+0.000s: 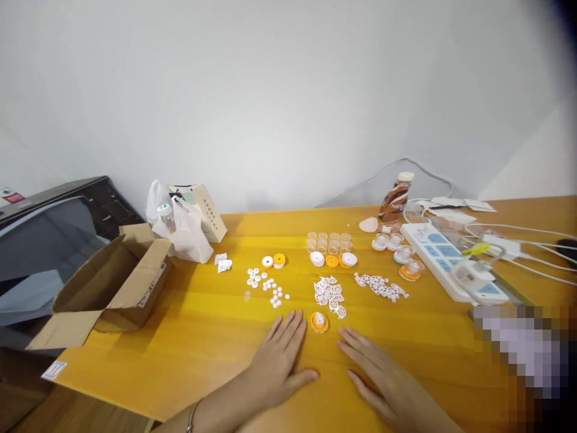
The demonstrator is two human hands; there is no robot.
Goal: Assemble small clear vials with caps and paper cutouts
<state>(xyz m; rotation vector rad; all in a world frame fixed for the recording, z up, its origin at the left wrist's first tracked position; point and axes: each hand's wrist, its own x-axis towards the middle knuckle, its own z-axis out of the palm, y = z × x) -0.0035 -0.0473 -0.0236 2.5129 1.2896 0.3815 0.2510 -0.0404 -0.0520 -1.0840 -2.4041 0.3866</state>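
My left hand (280, 359) rests flat on the yellow wooden table, fingers stretched out and holding nothing. Opposite it, my right hand (374, 373) also lies open on the tabletop. Between the fingertips sits a small round orange-and-white part (319, 322), touched by neither hand. Beyond it are a pile of white wheel-shaped plastic pieces (328, 293) and a row of similar pieces (382, 285). Small white discs (276, 291) lie in loose groups past my left fingers. Farther back stand clear plastic cups (328, 242), with white and orange round caps (332, 261) in front.
An open cardboard box (135, 288) and a white plastic bag (192, 231) stand at the left. On the right are several assembled round pieces (402, 254), a brown bottle (396, 197) and a power strip (444, 255) with cables. Foil packets (224, 264) lie left of centre.
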